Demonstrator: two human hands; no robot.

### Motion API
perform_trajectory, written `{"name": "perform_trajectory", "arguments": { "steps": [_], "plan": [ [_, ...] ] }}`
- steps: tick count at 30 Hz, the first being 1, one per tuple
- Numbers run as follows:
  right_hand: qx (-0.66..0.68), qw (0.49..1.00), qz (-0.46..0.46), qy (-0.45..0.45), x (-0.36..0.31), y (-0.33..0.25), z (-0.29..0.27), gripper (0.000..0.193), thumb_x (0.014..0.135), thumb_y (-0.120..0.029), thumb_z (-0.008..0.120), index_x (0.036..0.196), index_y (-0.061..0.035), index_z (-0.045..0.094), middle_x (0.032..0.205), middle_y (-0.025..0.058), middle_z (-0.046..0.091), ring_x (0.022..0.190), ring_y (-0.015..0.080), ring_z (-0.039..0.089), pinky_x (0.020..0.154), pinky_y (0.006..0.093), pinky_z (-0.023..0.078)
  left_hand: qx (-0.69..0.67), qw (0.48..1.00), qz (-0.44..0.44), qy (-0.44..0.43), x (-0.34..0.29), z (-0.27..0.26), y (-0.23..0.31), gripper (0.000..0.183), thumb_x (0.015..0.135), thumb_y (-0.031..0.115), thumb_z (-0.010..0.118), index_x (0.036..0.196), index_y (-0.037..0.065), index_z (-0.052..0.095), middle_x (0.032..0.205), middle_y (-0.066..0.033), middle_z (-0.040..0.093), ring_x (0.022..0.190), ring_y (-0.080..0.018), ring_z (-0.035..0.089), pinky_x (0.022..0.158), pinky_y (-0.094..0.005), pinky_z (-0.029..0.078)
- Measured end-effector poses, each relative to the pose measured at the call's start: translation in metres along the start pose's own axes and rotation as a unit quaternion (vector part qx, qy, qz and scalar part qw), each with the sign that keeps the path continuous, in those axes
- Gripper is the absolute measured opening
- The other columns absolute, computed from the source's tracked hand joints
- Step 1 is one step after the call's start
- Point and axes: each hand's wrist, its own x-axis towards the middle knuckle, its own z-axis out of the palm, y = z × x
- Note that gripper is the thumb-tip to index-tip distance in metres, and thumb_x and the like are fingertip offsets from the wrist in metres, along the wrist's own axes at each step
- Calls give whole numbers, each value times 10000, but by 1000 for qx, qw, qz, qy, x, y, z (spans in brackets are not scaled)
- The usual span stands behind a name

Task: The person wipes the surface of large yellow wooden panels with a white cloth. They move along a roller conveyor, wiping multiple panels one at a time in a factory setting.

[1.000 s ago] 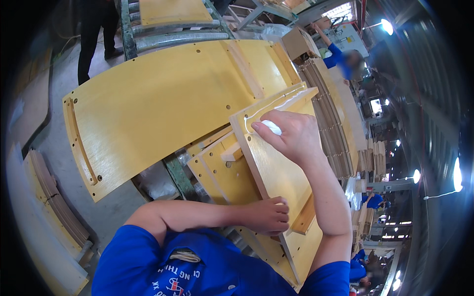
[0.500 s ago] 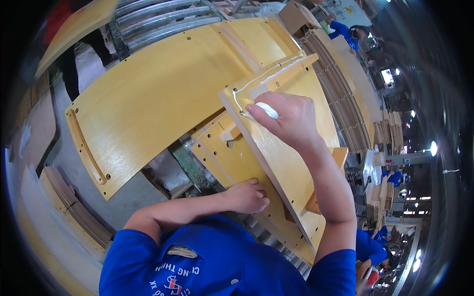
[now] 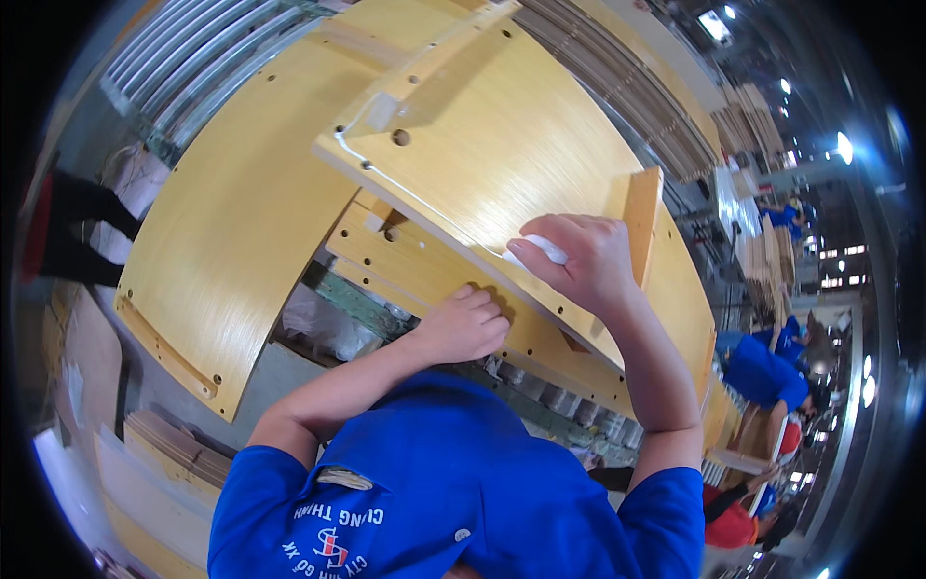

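Note:
My right hand (image 3: 590,261) is closed round a white squeeze bottle (image 3: 542,249), its tip at the near edge of a yellow wooden panel (image 3: 473,145). A thin bead of white glue (image 3: 410,191) runs along that edge from the panel's left corner toward the bottle. Wooden strips stand on the panel, one of them a cross strip (image 3: 644,217) beyond my right hand. My left hand (image 3: 461,325) lies with fingers loosely extended on a lower drilled panel (image 3: 439,275), apart from the glued edge. It holds nothing.
A large curved yellow panel (image 3: 241,203) lies to the left. Metal rollers (image 3: 193,68) are at the far left, with stacked boards (image 3: 637,77) at the far right. A person's dark-clad legs (image 3: 87,227) show at the left; co-workers in blue (image 3: 762,372) are at the right.
My right hand and the bottle have moved right and nearer along the panel's edge, and the glue bead now reaches along that edge. The view has turned; my left hand stays on the lower panel.

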Motion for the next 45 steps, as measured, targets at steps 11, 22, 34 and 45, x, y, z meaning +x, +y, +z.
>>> {"name": "perform_trajectory", "arguments": {
  "steps": [11,22,34,45],
  "plan": [
    [-31,980,187,65,-116,5,-5,199,793,-265,681,725,-79,656,605,65,617,519,220,608,483,312,455,-18,999,-23,-16,3,5,1,102,735,204,650,716,116,601,731,-16,560,749,-202,525,706,-334,416],
    [-48,963,214,155,-135,-3,10,156,773,-229,700,760,-81,654,589,58,597,494,208,583,464,307,436,-14,999,-21,-21,6,7,3,75,710,158,670,755,108,637,721,-20,562,684,-217,504,647,-346,393],
    [-64,925,296,229,-165,-3,11,183,781,-265,703,737,-96,647,583,51,605,492,203,588,454,309,431,-87,995,-53,2,12,4,6,58,693,111,676,727,100,630,673,-33,580,640,-220,499,655,-346,390],
    [-40,839,448,305,-256,13,8,180,809,-243,672,778,-66,672,660,96,644,568,231,632,530,308,481,-139,988,-37,-61,29,26,38,48,716,63,659,758,79,641,691,-50,609,638,-224,516,634,-339,378]
  ]
}}
